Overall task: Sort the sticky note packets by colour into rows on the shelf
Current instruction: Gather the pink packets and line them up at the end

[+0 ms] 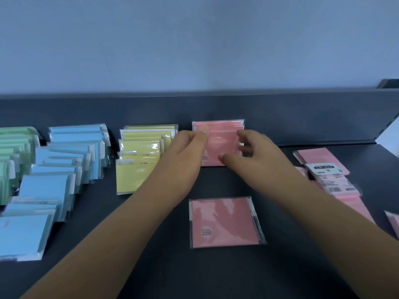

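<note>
Two bare forearms, the left (112, 234) and the right (319, 210), are being stretched forward over a dark shelf (151, 272) where sticky note packets are being sorted by colour. Nearest the camera, between the forearms, a single pink packet (225, 222) in clear wrap is being shown lying flat, apart from the rest. At the left, a blue row (49, 186) of overlapping packets is being shown running from the near edge toward the back, with a green row (13, 156) beside it, partly cut off by the frame. At the right, a loose pink pile (323, 167) is being shown, some packets label side up, partly hidden behind the right forearm.

Farther back, a yellow row (138, 160) is being shown just left of the left hand (187, 152). Beside it, the front pink packet (220, 145) of a short pink row (218, 124) is being held from both sides. Its upper left corner is being pinched between the thumb and curled fingers of the left hand. Its right edge is being grasped by the bent fingers of the right hand (254, 152), with the thumb laid against the lower edge. Whether the packet is resting on the shelf or being lifted cannot be told. Behind the rows, the shelf's dark back panel (302, 113) is being shown, and above it a pale blue wall (194, 44).
</note>
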